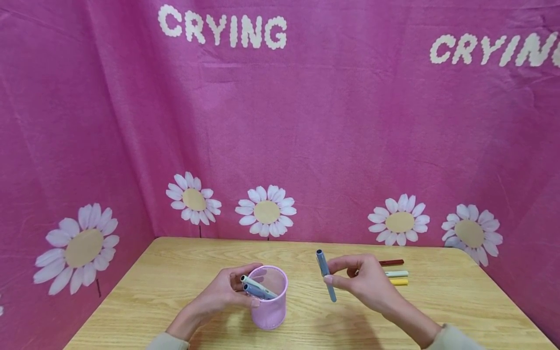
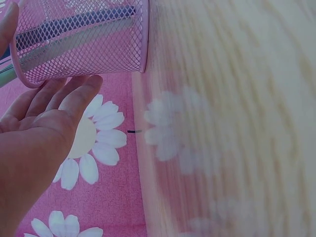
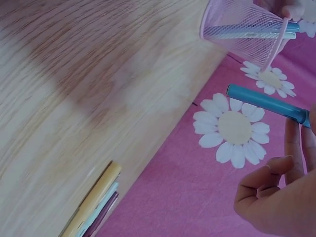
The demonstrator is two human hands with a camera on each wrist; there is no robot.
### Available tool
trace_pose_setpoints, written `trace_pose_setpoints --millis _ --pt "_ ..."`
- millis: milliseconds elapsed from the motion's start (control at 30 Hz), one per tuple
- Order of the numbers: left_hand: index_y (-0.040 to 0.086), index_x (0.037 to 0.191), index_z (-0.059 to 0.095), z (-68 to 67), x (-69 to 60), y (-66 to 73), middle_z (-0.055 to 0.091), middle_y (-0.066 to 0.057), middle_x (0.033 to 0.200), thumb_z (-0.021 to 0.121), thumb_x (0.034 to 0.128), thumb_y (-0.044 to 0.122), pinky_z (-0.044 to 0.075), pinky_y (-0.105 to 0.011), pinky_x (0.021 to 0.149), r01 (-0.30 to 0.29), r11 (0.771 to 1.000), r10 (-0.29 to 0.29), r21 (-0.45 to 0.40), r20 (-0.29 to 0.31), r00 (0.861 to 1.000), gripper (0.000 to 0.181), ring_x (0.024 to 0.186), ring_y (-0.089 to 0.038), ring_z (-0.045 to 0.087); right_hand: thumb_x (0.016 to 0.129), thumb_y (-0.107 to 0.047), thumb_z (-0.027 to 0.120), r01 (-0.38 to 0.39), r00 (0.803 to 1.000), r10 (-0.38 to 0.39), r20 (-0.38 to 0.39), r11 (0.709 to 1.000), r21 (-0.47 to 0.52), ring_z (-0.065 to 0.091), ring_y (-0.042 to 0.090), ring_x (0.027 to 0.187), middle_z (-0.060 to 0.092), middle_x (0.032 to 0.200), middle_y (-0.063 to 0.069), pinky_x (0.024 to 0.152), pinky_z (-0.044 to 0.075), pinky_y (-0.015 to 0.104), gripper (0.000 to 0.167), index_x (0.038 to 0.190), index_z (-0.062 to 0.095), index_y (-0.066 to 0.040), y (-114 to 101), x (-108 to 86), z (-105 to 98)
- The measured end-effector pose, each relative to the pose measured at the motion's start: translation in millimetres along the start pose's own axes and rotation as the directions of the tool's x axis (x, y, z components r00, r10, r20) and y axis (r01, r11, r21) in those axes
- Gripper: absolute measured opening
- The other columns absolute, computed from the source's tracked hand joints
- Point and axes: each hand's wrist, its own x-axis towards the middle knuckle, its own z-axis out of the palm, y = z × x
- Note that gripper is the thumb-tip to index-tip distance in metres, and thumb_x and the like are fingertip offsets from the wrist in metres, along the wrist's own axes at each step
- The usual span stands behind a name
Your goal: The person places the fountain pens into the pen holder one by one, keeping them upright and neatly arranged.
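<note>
A pink mesh pen cup (image 1: 269, 318) stands on the table, its round mouth facing up. My left hand (image 1: 223, 291) holds it from the left, thumb at the near side and fingers behind. Inside lean a pale green pen (image 1: 246, 279) and a blue-grey pen (image 1: 258, 291), also visible through the mesh in the left wrist view. To the cup's right, my right hand (image 1: 367, 284) pinches a blue-grey pen (image 1: 324, 267) between thumb and fingers, nearly upright above the table. The right wrist view shows this pen's free end apart from the cup.
Right of the right hand, a dark red pen (image 1: 395, 262), a pale green pen (image 1: 398, 273) and a yellow pen (image 1: 400, 282) lie side by side on the wooden table (image 1: 197, 257). A pink flower-printed cloth (image 1: 332, 146) hangs behind and beside the table.
</note>
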Motion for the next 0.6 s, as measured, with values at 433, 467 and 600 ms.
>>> trace_pose_setpoints --millis 433,467,600 --pt "-0.006 0.154 0.048 0.2 -0.2 1.3 0.059 -0.026 0.144 0.085 0.0827 0.002 0.051 -0.031 0.102 0.002 1.0 -0.002 0.012 -0.002 1.0 0.081 0.124 -0.031 0.063 0.085 -0.015 0.089 -0.042 0.999 0.044 -0.023 0.997 0.068 0.056 0.016 0.078 0.079 0.096 0.001 0.067 0.044 0.025 0.016 0.099 0.084 -0.009 -17.3 8.7 15.4" --pt "-0.006 0.154 0.048 0.2 -0.1 1.4 0.059 -0.026 0.144 0.085 0.0828 0.002 0.051 -0.031 0.102 0.003 1.0 -0.003 0.012 -0.002 1.0 0.081 0.123 -0.03 0.063 0.084 -0.015 0.089 -0.041 0.999 0.042 -0.025 0.997 0.071 0.056 0.015 0.077 0.079 0.095 0.001 0.066 0.044 0.025 0.016 0.098 0.084 -0.009 -18.7 9.3 16.5" --pt "-0.007 0.154 0.047 0.4 0.3 1.6 0.059 -0.027 0.144 0.085 0.0829 0.002 0.052 -0.031 0.1 0.004 1.0 -0.004 0.009 -0.002 1.0 0.081 0.121 -0.027 0.064 0.084 -0.013 0.089 -0.01 0.999 0.014 -0.036 0.996 0.092 0.057 0.013 0.076 0.079 0.094 0.002 0.066 0.043 0.025 0.016 0.098 0.085 -0.008 -23.6 12.9 20.9"
